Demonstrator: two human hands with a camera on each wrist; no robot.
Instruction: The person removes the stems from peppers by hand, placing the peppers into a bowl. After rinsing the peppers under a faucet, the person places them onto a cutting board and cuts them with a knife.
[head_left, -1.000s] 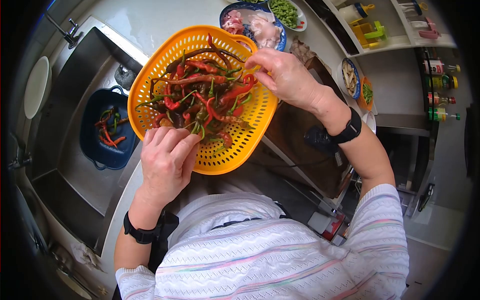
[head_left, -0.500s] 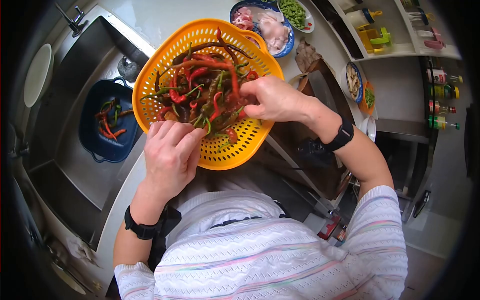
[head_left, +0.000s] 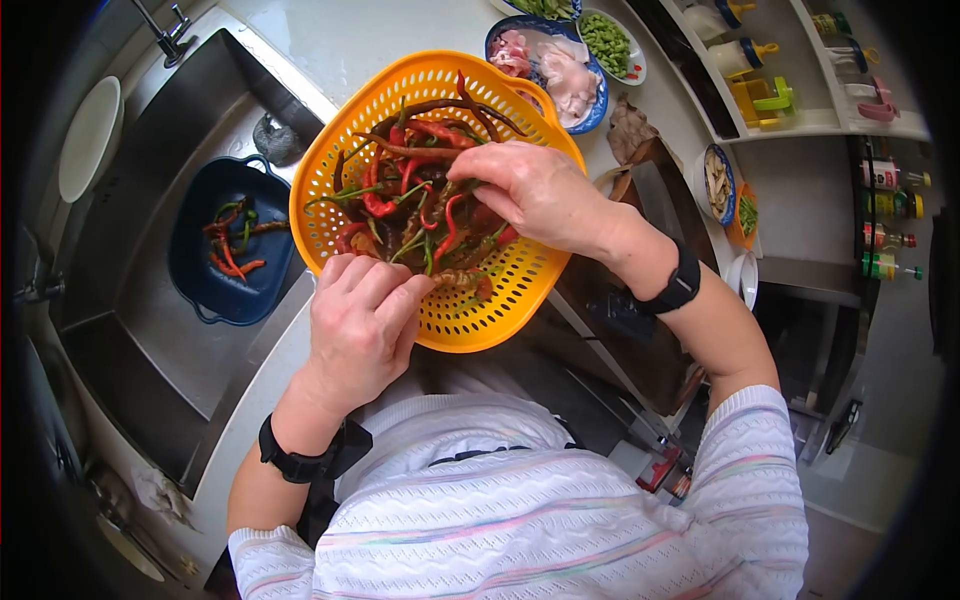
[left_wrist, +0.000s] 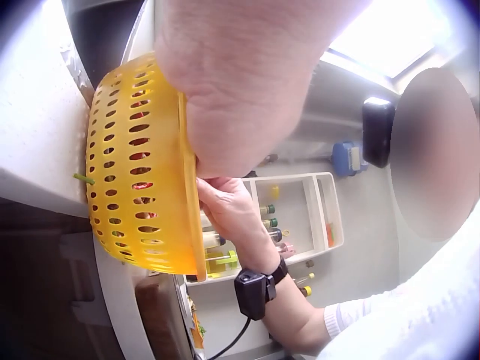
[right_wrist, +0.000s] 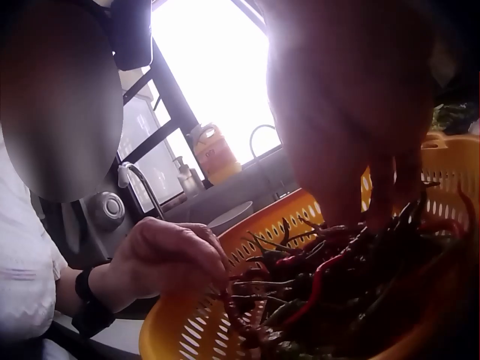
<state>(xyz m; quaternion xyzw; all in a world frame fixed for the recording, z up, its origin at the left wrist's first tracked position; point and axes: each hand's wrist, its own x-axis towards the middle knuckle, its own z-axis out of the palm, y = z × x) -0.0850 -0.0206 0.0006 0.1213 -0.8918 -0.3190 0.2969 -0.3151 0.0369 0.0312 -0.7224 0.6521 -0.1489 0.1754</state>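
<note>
In the head view, a yellow-orange plastic colander (head_left: 440, 70) is piled with red, brown and green chili peppers (head_left: 385, 195). My left hand (head_left: 362, 322) curls over the colander's near rim, fingertips inside beside the peppers; its palm overlaps the rim in the left wrist view. My right hand (head_left: 535, 190) reaches in from the right side. Its thumb and fingertips pinch among the peppers, at a brownish one. In the right wrist view its fingertips dip into the heap, partly hidden in shadow.
Left lies a steel sink (head_left: 130, 290) holding a navy blue basket (head_left: 185, 250) with a few peppers. Plates of sliced meat (head_left: 568, 80) and chopped green pieces (head_left: 605, 42) stand behind the colander. A shelf of bottles (head_left: 745, 100) is at the right. The colander overhangs the counter's edge.
My right hand moves from the colander's right rim inward over the heap, shifting a red pepper on the way. My left hand keeps its place at the near rim.
</note>
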